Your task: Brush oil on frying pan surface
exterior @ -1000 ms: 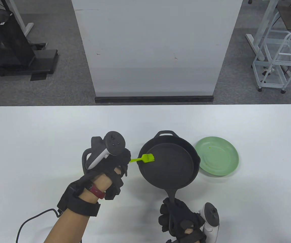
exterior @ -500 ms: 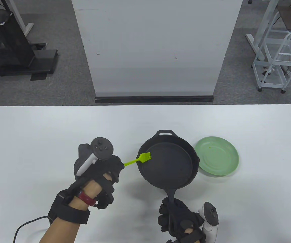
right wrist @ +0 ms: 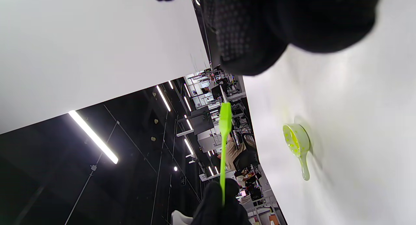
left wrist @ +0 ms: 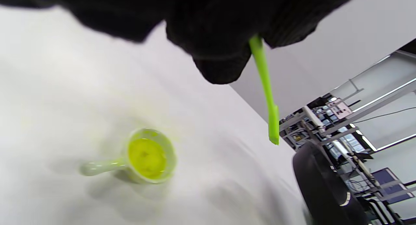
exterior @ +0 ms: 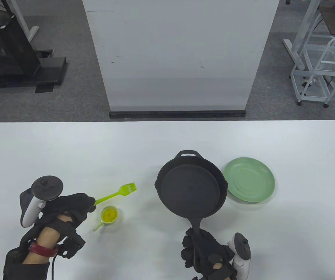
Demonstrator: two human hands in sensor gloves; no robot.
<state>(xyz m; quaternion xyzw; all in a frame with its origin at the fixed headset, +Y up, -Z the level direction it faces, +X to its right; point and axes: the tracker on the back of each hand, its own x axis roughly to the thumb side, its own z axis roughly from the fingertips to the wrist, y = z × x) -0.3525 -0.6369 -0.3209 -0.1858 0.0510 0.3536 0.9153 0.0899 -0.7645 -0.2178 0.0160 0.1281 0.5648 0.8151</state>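
Observation:
A black cast-iron frying pan (exterior: 191, 188) is held just above the table at centre right. My right hand (exterior: 205, 253) grips its handle near the front edge. My left hand (exterior: 68, 208) holds a lime-green silicone brush (exterior: 116, 193) by the handle, bristles pointing right, above the table left of the pan. A small clear cup of yellow oil (exterior: 108, 215) stands just below the brush; it also shows in the left wrist view (left wrist: 148, 156) and in the right wrist view (right wrist: 296, 141). The brush shows in the left wrist view (left wrist: 266, 92) and in the right wrist view (right wrist: 224, 137).
A pale green plate (exterior: 249, 179) lies right of the pan, touching or nearly touching its rim. A white panel (exterior: 179, 55) stands behind the table's far edge. The white table (exterior: 68, 145) stretches wide on the left and far side.
My left hand has pulled the brush out of the pan, leftward and toward the front, uncovering the oil cup. The pan has shifted slightly left; my right hand still grips its handle.

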